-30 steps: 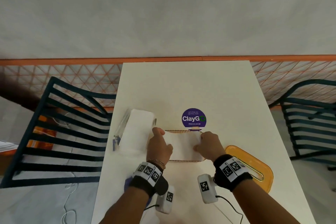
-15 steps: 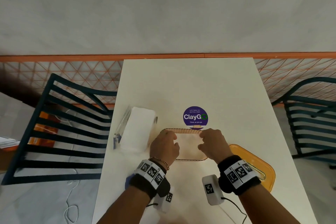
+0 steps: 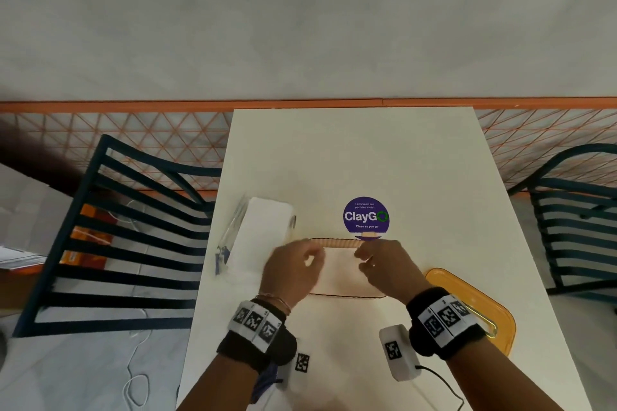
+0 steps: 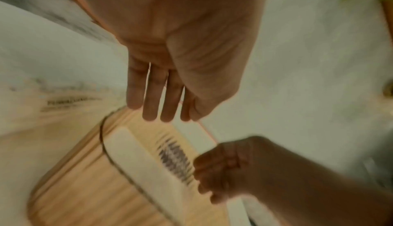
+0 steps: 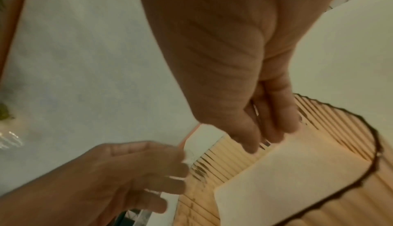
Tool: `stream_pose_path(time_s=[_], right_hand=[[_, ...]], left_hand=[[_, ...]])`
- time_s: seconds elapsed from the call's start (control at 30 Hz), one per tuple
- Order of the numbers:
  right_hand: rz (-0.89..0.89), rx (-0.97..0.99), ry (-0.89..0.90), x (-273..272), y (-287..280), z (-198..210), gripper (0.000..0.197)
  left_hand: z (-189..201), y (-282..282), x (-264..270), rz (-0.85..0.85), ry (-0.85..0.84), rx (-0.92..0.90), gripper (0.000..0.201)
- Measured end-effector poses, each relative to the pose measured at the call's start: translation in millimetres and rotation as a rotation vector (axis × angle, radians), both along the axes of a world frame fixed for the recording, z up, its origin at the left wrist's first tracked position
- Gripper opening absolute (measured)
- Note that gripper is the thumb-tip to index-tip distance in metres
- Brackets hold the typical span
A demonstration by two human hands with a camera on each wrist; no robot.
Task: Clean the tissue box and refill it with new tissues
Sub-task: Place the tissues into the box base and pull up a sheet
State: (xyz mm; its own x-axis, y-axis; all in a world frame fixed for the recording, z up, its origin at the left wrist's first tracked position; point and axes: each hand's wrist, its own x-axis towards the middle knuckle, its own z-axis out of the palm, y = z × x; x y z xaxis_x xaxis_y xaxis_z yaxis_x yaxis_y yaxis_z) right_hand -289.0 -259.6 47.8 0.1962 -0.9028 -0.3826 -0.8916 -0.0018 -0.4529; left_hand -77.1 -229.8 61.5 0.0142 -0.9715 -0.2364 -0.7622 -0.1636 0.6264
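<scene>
A translucent ribbed tissue box (image 3: 334, 241) stands open on the white table (image 3: 367, 150) with a white stack of tissues (image 3: 340, 274) lying inside it. My left hand (image 3: 300, 264) hovers over the box's left end. In the left wrist view its fingers (image 4: 149, 112) are straight and hold nothing, just above the box (image 4: 70, 187) and tissues (image 4: 136, 159). My right hand (image 3: 374, 260) is over the right end. In the right wrist view its bent fingertips (image 5: 278, 128) touch the far edge of the tissues (image 5: 287, 175) by the ribbed wall (image 5: 331, 117), with nothing between thumb and fingers.
The orange lid (image 3: 467, 310) lies at the right, partly under my right wrist. An opened pack of white tissues (image 3: 263, 237) sits left of the box. A purple ClayGo sticker (image 3: 365, 215) is behind it. Dark slatted chairs (image 3: 127, 243) flank the table.
One second ago both hands held the tissue stack over the box. They lowered it inside, and my left hand has now let go and lifted with straight fingers.
</scene>
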Motion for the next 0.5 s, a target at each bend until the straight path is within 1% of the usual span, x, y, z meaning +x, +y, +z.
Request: stream_pose_path(time_s=[0.03, 0.07, 0.1, 0.13, 0.17, 0.23, 0.27, 0.3, 0.37, 0.5], right_hand=[[-0.039, -0.078, -0.027, -1, 1, 2, 0.027], [-0.046, -0.146, -0.047, -1, 2, 4, 0.032], [-0.019, -0.192, -0.064, -1, 3, 5, 0.043], [0.033, -0.207, -0.072, 1, 5, 4, 0.056], [0.096, -0.197, -0.068, 4, 6, 4, 0.07], [0.198, -0.149, -0.013, 12, 8, 0, 0.093], [0.225, -0.128, 0.015, 15, 8, -3, 0.1], [0.24, -0.112, 0.037, 18, 7, -5, 0.106], [0.253, -0.1, 0.07, 23, 7, -9, 0.112], [0.244, -0.115, 0.084, 26, 7, -10, 0.113]], left_hand=[[1, -2, 14, 0.118, -0.001, -0.045, 0.017], [1, -4, 29, 0.222, -0.018, -0.074, 0.016], [-3, -6, 44, 0.309, -0.055, -0.079, 0.019], [-8, -9, 59, 0.38, -0.095, -0.05, 0.027], [-15, -12, 72, 0.425, -0.139, 0.015, 0.04], [-26, -15, 89, 0.439, -0.204, 0.181, 0.071], [-30, -16, 93, 0.431, -0.219, 0.239, 0.083], [-34, -17, 96, 0.425, -0.225, 0.269, 0.09], [-39, -17, 97, 0.427, -0.225, 0.276, 0.093], [-40, -16, 95, 0.445, -0.256, 0.252, 0.088]])
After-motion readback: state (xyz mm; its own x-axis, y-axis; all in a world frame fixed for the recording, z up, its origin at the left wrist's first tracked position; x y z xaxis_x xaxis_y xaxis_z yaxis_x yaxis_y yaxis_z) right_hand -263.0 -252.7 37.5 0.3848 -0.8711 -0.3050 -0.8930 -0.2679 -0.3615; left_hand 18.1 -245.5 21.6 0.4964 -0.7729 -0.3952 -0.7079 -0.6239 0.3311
